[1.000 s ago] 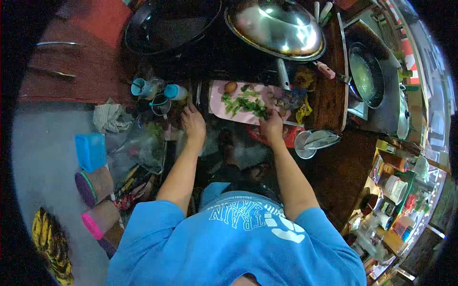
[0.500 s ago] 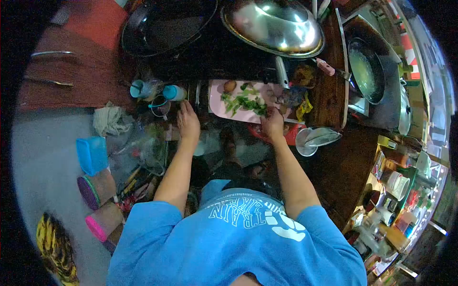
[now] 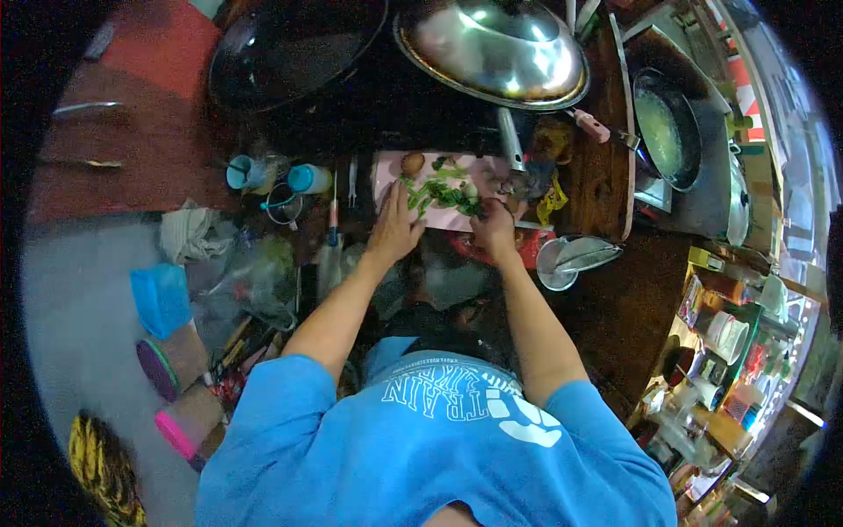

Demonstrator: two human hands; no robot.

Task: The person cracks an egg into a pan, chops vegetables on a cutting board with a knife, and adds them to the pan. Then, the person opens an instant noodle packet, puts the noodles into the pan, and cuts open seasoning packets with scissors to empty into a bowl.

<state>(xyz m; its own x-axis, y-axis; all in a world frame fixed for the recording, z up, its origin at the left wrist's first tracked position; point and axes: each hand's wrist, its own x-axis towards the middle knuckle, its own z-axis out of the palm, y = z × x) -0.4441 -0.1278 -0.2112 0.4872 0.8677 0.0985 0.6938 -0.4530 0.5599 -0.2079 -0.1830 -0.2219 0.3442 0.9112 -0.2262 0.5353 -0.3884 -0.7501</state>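
A pale pink cutting board (image 3: 384, 165) carries chopped green vegetables (image 3: 443, 192) and a round brown item (image 3: 412, 163) that looks like an egg. My left hand (image 3: 395, 227) reaches over the board's near-left edge, fingers stretched out beside the greens. Around the right end of the greens, the fingers of my right hand (image 3: 494, 228) are curled; what they grip is hidden. To the left of my left hand lies a knife (image 3: 330, 263), its handle pointing away from me. Blue-lidded container (image 3: 309, 179) and a clear mug (image 3: 284, 207) stand farther left.
A domed metal lid (image 3: 496, 53) and a dark wok (image 3: 299, 57) sit behind the board. Off to the right, a pan (image 3: 665, 127) holds pale liquid. A strainer (image 3: 587, 253) rests near my right forearm. Yellow packaging (image 3: 552, 202) lies beside the board.
My left hand has moved right, from beside the blue-lidded container to the board's left edge. The knife now shows where that hand was. My right hand stays by the greens.
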